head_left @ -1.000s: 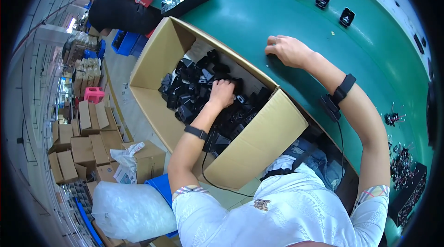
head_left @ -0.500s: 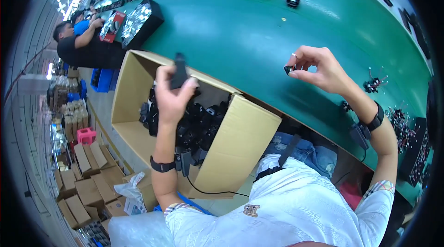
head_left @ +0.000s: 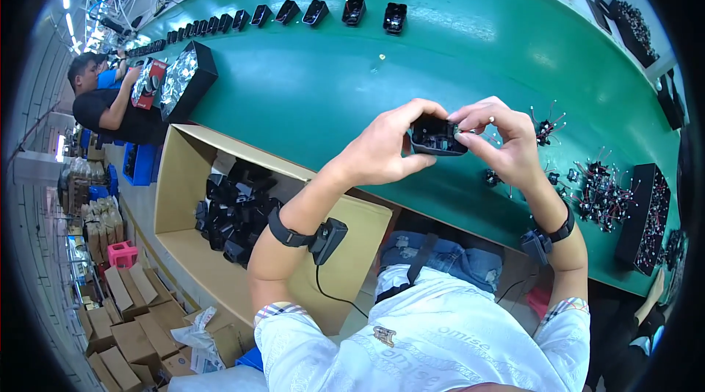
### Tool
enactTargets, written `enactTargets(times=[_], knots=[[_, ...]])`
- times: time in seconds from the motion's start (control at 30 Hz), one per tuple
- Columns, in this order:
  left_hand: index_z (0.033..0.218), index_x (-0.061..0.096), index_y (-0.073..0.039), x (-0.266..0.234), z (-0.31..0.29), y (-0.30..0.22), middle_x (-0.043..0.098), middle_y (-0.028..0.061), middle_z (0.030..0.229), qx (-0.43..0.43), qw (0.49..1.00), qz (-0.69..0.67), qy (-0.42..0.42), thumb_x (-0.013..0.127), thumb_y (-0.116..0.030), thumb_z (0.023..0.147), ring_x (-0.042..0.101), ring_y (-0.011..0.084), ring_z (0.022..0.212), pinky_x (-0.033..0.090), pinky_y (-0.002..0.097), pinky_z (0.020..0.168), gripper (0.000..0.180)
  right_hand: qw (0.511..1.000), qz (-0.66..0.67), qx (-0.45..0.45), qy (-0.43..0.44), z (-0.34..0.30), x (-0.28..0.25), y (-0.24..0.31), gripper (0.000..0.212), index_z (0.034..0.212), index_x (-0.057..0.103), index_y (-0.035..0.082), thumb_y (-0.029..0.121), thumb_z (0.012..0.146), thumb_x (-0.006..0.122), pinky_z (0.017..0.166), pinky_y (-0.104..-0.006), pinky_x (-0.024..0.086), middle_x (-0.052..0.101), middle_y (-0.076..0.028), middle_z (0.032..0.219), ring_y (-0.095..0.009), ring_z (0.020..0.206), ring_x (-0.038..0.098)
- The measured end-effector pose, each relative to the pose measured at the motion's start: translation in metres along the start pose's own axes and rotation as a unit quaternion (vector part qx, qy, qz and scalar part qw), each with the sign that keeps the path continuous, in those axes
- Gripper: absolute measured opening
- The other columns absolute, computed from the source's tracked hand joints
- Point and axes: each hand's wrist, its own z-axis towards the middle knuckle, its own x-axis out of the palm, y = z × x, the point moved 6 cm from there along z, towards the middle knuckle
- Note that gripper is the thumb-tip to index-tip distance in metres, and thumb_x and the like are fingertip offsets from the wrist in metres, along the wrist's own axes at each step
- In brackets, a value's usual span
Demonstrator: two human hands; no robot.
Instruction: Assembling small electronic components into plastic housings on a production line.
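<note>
Over the green bench [head_left: 294, 87], the left hand [head_left: 383, 144] wraps an open black housing [head_left: 435, 145]; the right hand [head_left: 505, 144] bends its fingers to its edge, masking whatever they grip. Wired parts [head_left: 604, 197] lie rightward; a carton [head_left: 175, 186] stands under the left forearm [head_left: 312, 197].

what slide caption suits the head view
The left hand holds a boxy black plastic housing, the right hand at its edge, above a long green tabletop.
</note>
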Motion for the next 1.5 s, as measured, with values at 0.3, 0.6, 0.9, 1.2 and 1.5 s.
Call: enactTargets(times=[0.3, 0.6, 0.9, 1.2, 1.5], knots=[[0.135, 0.055, -0.005, 0.001, 0.003, 0.011, 0.064, 0.0064, 0.122, 0.008, 0.986, -0.160, -0.049, 0.077, 0.003, 0.079, 0.063, 0.0166, 0.113, 0.051, 0.0325, 0.099, 0.060, 0.996, -0.063, -0.061, -0.027, 0.004, -0.016, 0.007, 0.012, 0.088, 0.073, 0.005, 0.002, 0.077, 0.078, 0.063, -0.0286, 0.049, 0.067, -0.006, 0.089, -0.015, 0.075, 0.063], [0.137, 0.054, -0.003, 0.006, 0.000, 0.012, 0.063, 0.0083, 0.126, -0.023, 0.975, -0.219, 0.014, 0.080, 0.003, 0.077, 0.061, 0.0175, 0.118, 0.048, 0.0349, 0.105, 0.065, 0.988, -0.092, -0.126, 0.018, 0.001, -0.011, 0.022, 0.014, 0.088, 0.074, 0.007, 0.004, 0.076, 0.080, 0.060, -0.0295, 0.045, 0.062, -0.006, 0.087, -0.017, 0.074, 0.059], [0.137, 0.052, 0.003, 0.012, -0.003, 0.018, 0.062, 0.0104, 0.127, -0.068, 0.951, -0.291, 0.074, 0.084, 0.003, 0.074, 0.060, 0.0184, 0.116, 0.048, 0.0349, 0.104, 0.071, 0.991, -0.024, -0.053, 0.124, 0.000, 0.000, 0.015, 0.015, 0.088, 0.076, 0.009, 0.006, 0.074, 0.079, 0.064, -0.0305, 0.045, 0.056, -0.005, 0.087, -0.019, 0.077, 0.056], [0.139, 0.050, 0.002, 0.003, -0.002, 0.016, 0.060, 0.0111, 0.130, -0.031, 0.953, -0.293, 0.074, 0.083, 0.001, 0.076, 0.062, 0.0177, 0.115, 0.051, 0.0343, 0.102, 0.071, 0.975, -0.115, -0.092, 0.165, -0.003, -0.006, 0.040, 0.028, 0.100, 0.076, 0.013, 0.010, 0.073, 0.079, 0.074, -0.0351, 0.051, 0.057, -0.011, 0.113, -0.025, 0.099, 0.059], [0.142, 0.045, 0.003, 0.010, -0.002, 0.021, 0.060, 0.0125, 0.128, -0.050, 0.898, -0.435, 0.049, 0.080, -0.010, 0.083, 0.061, 0.0166, 0.113, 0.050, 0.0312, 0.097, 0.070, 0.966, -0.175, -0.170, 0.081, -0.007, 0.002, 0.048, 0.039, 0.102, 0.075, 0.013, 0.021, 0.066, 0.087, 0.081, -0.0402, 0.053, 0.058, -0.014, 0.124, -0.031, 0.105, 0.058]])
